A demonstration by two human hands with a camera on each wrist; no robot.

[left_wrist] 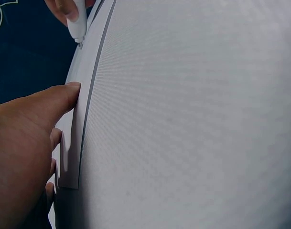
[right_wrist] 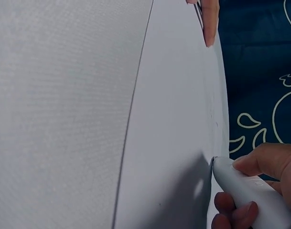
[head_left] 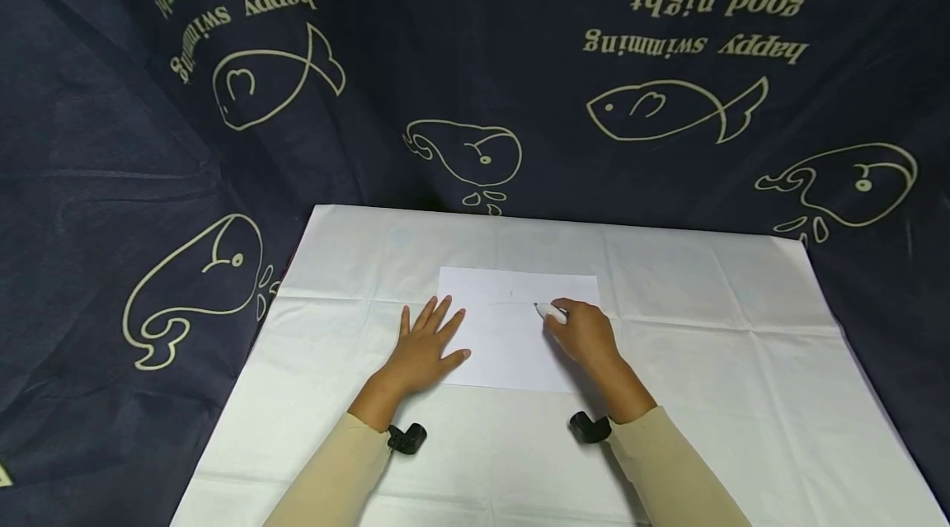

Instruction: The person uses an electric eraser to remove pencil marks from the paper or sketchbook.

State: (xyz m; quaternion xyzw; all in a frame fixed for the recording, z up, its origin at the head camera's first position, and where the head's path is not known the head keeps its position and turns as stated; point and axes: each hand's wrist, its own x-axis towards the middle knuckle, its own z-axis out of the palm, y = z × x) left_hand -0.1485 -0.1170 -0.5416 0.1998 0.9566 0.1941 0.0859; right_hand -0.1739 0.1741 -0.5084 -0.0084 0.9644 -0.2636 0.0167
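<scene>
A sheet of white paper [head_left: 505, 354] lies on the cloth-covered table, with a faint thin line across it and a short upright mark above that line. My left hand [head_left: 421, 355] rests with spread fingers on the paper's left edge; its thumb [left_wrist: 64, 98] lies on the sheet in the left wrist view. Between the thumb and fingers of my right hand [head_left: 586, 333] is a thick white pen [right_wrist: 248, 191] with a small narrow tip. That tip is right at the paper, near the right end of the faint line. The right palm is hidden in the head view.
A white creased cloth [head_left: 742, 395] covers the table. Behind and to the left hangs a dark blue fabric [head_left: 460, 32] printed with fish, whales and lettering. Small black devices are strapped at the left wrist [head_left: 407, 439] and right wrist [head_left: 590, 428].
</scene>
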